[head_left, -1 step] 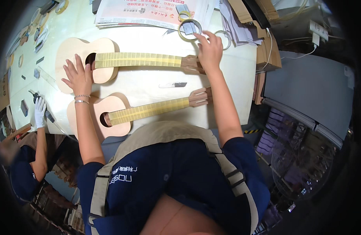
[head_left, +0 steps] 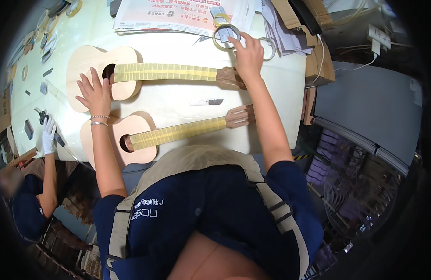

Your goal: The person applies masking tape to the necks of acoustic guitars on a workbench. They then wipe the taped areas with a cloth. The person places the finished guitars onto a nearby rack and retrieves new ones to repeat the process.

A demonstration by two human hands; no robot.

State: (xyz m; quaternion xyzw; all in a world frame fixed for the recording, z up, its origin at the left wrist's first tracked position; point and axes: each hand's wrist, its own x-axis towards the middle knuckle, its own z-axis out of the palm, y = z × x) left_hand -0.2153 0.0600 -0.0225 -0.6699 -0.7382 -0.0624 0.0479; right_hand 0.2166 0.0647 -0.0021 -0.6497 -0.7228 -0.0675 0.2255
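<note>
Fingers of the person's left hand were spread apart over the pale body of the upper guitar, left of centre in the frame. The thumb pointed up the frame, its tip just beside the soundhole.

The right hand, upper right of centre, had its fingers bent, with thumb and fingertips at the right rim of a tape roll. Whether they pinched the rim could not be told. A grey piece showed through the ring. A second tape roll lay just right of the hand.

The upper guitar lay flat on the table, its yellow-covered fretboard running right and its brown headstock ending below the right wrist. The lower guitar, of like make, lay nearer the lower edge, its neck angled upward to the right; the left forearm crossed its body. A flat strip with a dark end lay between the two necks.

Newspapers lay at top centre. At the left edge, a co-worker's gloved hand was at a dark tool.
</note>
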